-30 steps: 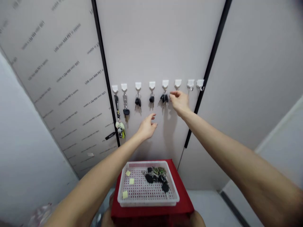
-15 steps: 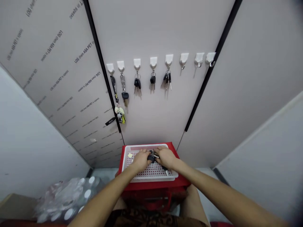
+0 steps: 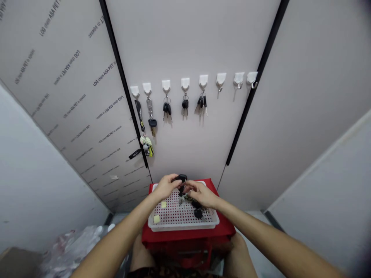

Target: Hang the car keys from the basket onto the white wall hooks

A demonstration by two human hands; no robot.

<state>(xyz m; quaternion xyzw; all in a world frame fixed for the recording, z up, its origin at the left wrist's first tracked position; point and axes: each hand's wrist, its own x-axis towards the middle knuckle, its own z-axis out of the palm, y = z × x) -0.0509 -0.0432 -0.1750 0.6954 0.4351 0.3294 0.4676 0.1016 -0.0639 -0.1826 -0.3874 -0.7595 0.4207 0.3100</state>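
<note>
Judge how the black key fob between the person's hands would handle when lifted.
The black key fob looks small, so it is probably light. Its rounded, smooth-looking shell may be a little slippery. The dark part hanging beneath it will likely swing loosely rather than stay stiff.

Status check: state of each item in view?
Left hand: gripping black key fob, raised above the tray.
Right hand: fingers close to the fob, grip unclear.
White plastic tray: holds keys and two yellow sticky notes.
White wall hooks: five hold keys, three bare.
</note>
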